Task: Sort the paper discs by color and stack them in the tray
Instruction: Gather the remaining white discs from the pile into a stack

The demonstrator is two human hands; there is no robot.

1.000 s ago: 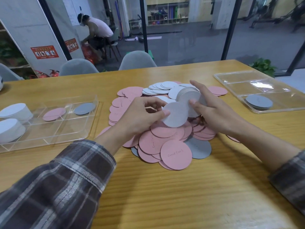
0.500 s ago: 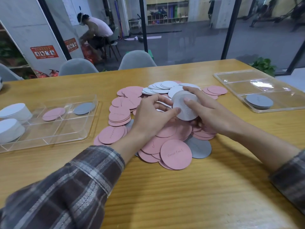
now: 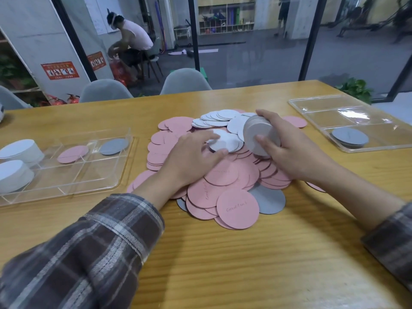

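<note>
Right hand [image 3: 296, 150] grips tilted stack of white discs [image 3: 256, 132], fingers curled round. Left hand [image 3: 191, 159] beside it, fingers flat on loose white disc [image 3: 225, 141] atop pile [image 3: 223, 192].

Subject wore 1 long-sleeved plaid shirt. The left sleeve [image 3: 84, 253] had a dark brown ground crossed by broad grey and off-white bands, with thinner pale lines completing the check. The cloth looked soft and brushed, like flannel. Its cuff sat partway up the forearm, bunched in loose folds. Of the right sleeve [image 3: 390, 237] only the cuff end was seen, in the same pattern. Below the 2 cuffs the forearms, the left hand [image 3: 189, 159] and the right hand [image 3: 287, 148] were uncovered.
</note>
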